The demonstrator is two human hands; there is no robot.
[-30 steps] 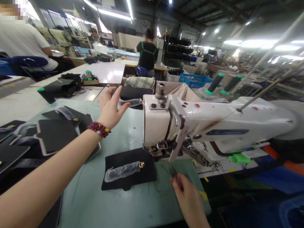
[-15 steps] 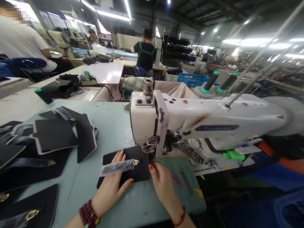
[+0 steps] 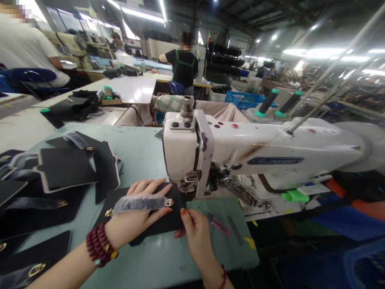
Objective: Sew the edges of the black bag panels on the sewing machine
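Note:
A black panel (image 3: 156, 223) lies on the green table beside the needle area of a white sewing machine (image 3: 182, 148). Across it runs a plastic-wrapped strap (image 3: 136, 203) with gold metal ends, draped over the back of my left hand (image 3: 141, 212). That hand lies flat on the panel, fingers spread toward the machine. My right hand (image 3: 195, 226) pinches the panel's right edge, thumb on top and fingertips below. Just right of it lie pink-handled thread snips (image 3: 219, 225) and a thin grey strip (image 3: 235, 230).
More black panels (image 3: 67, 168) with wrapped straps are piled on the table's left side. Thread cones (image 3: 268, 102) stand behind the machine arm. A blue crate (image 3: 245, 99) is farther back. Other people sit at work beyond, including a person in a black shirt (image 3: 184, 66).
The panel and strap have shifted and turned, reaching farther left. My left hand has slid forward, toward the machine. My right hand has moved left and now grips the panel's edge, uncovering the snips.

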